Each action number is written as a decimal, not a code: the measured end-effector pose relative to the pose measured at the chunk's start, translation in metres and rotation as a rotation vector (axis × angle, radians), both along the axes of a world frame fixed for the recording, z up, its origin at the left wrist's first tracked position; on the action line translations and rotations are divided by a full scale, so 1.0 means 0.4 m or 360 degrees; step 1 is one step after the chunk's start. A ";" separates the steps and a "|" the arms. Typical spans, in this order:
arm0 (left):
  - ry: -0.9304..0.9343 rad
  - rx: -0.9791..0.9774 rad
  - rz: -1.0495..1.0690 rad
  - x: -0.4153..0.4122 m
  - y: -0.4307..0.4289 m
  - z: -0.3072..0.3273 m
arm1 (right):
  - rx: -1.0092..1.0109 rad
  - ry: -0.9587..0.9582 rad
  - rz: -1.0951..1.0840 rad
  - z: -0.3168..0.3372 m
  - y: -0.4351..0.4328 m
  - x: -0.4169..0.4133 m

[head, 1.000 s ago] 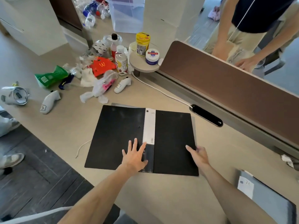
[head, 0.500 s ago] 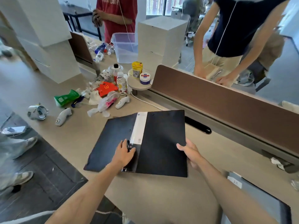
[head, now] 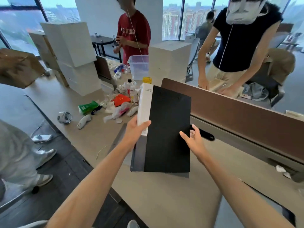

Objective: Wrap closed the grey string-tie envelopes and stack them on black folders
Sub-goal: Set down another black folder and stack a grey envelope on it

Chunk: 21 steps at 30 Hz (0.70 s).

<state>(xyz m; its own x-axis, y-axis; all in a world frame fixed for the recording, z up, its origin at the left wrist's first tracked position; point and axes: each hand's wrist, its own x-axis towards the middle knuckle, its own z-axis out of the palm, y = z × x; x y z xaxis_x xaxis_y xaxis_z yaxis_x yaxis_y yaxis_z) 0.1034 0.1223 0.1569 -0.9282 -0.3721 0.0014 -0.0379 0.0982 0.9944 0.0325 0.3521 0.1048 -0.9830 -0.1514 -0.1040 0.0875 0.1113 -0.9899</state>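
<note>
A black folder (head: 167, 129) with a white spine label is closed and lifted off the table, tilted up toward me. My left hand (head: 136, 129) grips it at the spine, thumb across the label. My right hand (head: 194, 140) is at the folder's right edge with its fingers spread; the thumb lies on the cover and nothing is clasped. A grey envelope (head: 263, 209) lies at the table's near right corner, partly hidden by my right forearm. A grey flat sheet (head: 117, 139) shows on the table beside and under the folder; I cannot tell what it is.
Bottles, wrappers and white controllers (head: 118, 106) clutter the beige table (head: 164, 195) at the back left. A brown divider panel (head: 246, 116) runs along the far side, with a black oblong cable cover (head: 205, 134) before it. A person (head: 238, 55) works beyond the divider.
The folder lay open on the table. My right hand swung the right cover shut, and my left hand has lifted the closed folder by its spine. My view has tilted upward.
</note>
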 end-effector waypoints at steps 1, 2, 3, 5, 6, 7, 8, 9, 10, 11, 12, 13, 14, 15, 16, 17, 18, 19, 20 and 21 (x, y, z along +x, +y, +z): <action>0.0003 0.0010 0.0002 -0.002 0.013 -0.003 | -0.0044 -0.0050 0.0023 0.002 0.008 0.002; -0.0017 0.0015 0.0013 -0.006 0.022 -0.014 | -0.0065 -0.0093 0.0034 0.000 0.018 0.001; -0.0041 0.0010 0.0022 -0.011 0.030 -0.028 | -0.0049 -0.0121 0.0027 -0.007 0.031 0.001; -0.0104 -0.0053 0.0017 -0.027 0.051 -0.063 | 0.0001 -0.0151 -0.0092 -0.026 0.055 0.000; -0.0147 -0.0120 -0.0002 -0.039 0.063 -0.086 | 0.0047 -0.0171 -0.0172 -0.031 0.066 0.005; -0.0200 -0.0211 -0.0030 -0.053 0.077 -0.110 | 0.0121 -0.0198 -0.0257 -0.042 0.079 0.008; -0.0241 -0.0298 -0.0068 -0.067 0.091 -0.136 | 0.0217 -0.0233 -0.0333 -0.057 0.091 0.012; -0.0275 -0.0373 -0.0112 -0.081 0.106 -0.159 | 0.0319 -0.0272 -0.0412 -0.069 0.104 0.023; -0.0294 -0.0417 -0.0169 -0.098 0.120 -0.182 | 0.0400 -0.0324 -0.0485 -0.086 0.117 0.035; -0.0297 -0.0443 -0.0243 -0.112 0.134 -0.203 | 0.0465 -0.0352 -0.0551 -0.108 0.130 0.048; -0.0295 -0.0473 -0.0324 -0.128 0.146 -0.227 | 0.0548 -0.0379 -0.0605 -0.131 0.142 0.062; -0.0309 -0.0529 -0.0402 -0.143 0.156 -0.251 | 0.0636 -0.0403 -0.0631 -0.155 0.152 0.074; -0.0346 -0.0611 -0.0474 -0.157 0.164 -0.276 | 0.0726 -0.0450 -0.0616 -0.180 0.165 0.085; -0.0415 -0.0716 -0.0542 -0.167 0.170 -0.304 | 0.0787 -0.0507 -0.0563 -0.205 0.175 0.096; -0.0486 -0.0811 -0.0614 -0.175 0.175 -0.333 | 0.0830 -0.0582 -0.0486 -0.226 0.183 0.108; -0.0546 -0.0875 -0.0687 -0.178 0.179 -0.357 | 0.0876 -0.0666 -0.0413 -0.248 0.189 0.120; -0.0579 -0.0922 -0.0757 -0.180 0.184 -0.382 | 0.0938 -0.0749 -0.0363 -0.263 0.191 0.133; -0.0582 -0.0967 -0.0828 -0.180 0.191 -0.400 | 0.0999 -0.0797 -0.0348 -0.270 0.191 0.147; -0.0565 -0.1002 -0.0906 -0.182 0.201 -0.415 | 0.1032 -0.0814 -0.0365 -0.279 0.191 0.159; -0.0544 -0.1019 -0.0996 -0.182 0.214 -0.426 | 0.1041 -0.0802 -0.0392 -0.281 0.189 0.171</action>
<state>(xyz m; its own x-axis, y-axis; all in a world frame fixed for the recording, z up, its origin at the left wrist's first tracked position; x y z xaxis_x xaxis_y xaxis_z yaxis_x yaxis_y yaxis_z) 0.0308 0.2078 -0.0134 -0.9464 0.1687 -0.2753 -0.0723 0.7203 0.6899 0.1010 0.4276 -0.0075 -0.7932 0.3026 -0.5285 0.5957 0.5659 -0.5700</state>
